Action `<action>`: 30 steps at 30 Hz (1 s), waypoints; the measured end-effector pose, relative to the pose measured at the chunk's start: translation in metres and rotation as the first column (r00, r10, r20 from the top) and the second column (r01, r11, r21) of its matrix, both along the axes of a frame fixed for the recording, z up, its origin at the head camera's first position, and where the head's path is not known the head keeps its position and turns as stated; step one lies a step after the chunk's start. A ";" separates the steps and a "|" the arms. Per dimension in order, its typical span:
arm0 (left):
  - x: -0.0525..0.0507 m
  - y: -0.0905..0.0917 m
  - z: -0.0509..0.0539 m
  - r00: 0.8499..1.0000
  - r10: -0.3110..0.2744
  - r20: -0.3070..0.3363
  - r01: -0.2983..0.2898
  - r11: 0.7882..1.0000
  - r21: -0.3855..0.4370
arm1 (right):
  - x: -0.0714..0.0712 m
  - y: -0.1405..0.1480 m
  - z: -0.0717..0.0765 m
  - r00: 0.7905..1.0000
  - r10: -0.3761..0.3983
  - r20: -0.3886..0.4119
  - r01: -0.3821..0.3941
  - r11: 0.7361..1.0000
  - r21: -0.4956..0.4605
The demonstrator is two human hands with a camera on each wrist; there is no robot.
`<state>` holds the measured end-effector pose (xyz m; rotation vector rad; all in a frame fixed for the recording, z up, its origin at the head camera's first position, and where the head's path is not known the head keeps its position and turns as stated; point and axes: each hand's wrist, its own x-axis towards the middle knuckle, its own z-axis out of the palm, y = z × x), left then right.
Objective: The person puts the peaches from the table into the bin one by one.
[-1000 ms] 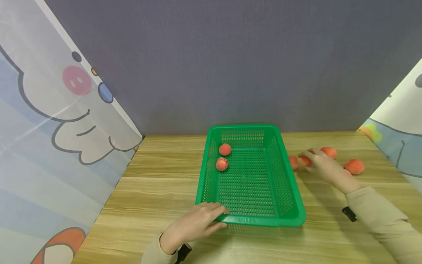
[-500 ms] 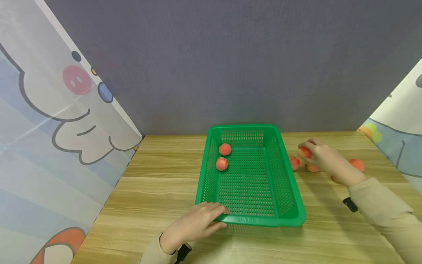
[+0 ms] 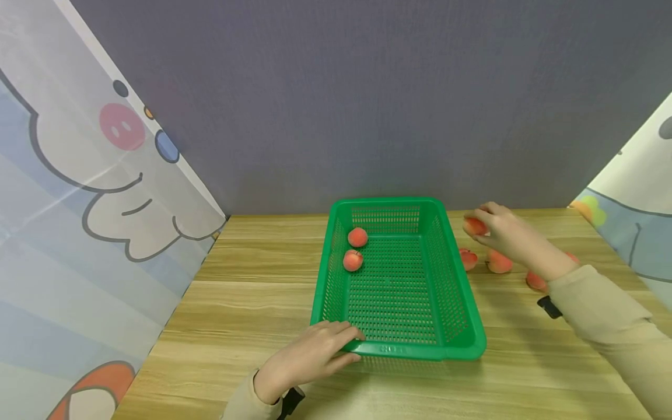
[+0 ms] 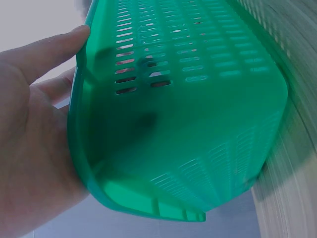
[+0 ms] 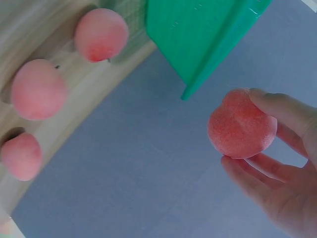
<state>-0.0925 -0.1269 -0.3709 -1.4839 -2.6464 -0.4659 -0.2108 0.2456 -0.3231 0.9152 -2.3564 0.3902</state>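
Observation:
A green perforated basket (image 3: 388, 350) stands on the wooden table, with two peaches (image 3: 358, 237) (image 3: 353, 261) inside near its left wall. The left hand (image 3: 310, 359) grips the basket's near-left rim; in the left wrist view the thumb and fingers (image 4: 44, 57) lie about the rim (image 4: 79, 129). To the right of the basket, the right hand (image 3: 506, 233) pinches a peach (image 3: 475, 226) above the table. That peach (image 5: 241, 124) shows between thumb and fingers in the right wrist view, apart from the basket (image 5: 198, 44).
Several peaches lie on the table right of the basket: one beside its wall (image 3: 468, 259), one under the right hand (image 3: 499, 262), others near the right forearm (image 3: 536, 282). A grey partition (image 3: 388, 105) rises behind the table (image 3: 252, 291); printed cloths hang at both sides.
The right hand has lifted a peach from among the others and moved it back and slightly left, uncovering peaches beneath. The left hand and the basket have stayed in place.

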 end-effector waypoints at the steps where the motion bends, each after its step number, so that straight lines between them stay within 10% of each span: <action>1: 0.000 0.000 0.000 1.000 0.000 -0.002 0.000 1.000 -0.001 | 0.000 -0.002 0.002 1.000 0.001 0.010 -0.001 1.000 0.000; 30: -0.001 0.000 -0.001 1.000 -0.010 0.000 0.010 1.000 0.002 | -0.009 -0.082 0.025 0.983 0.100 0.155 -0.108 0.993 0.046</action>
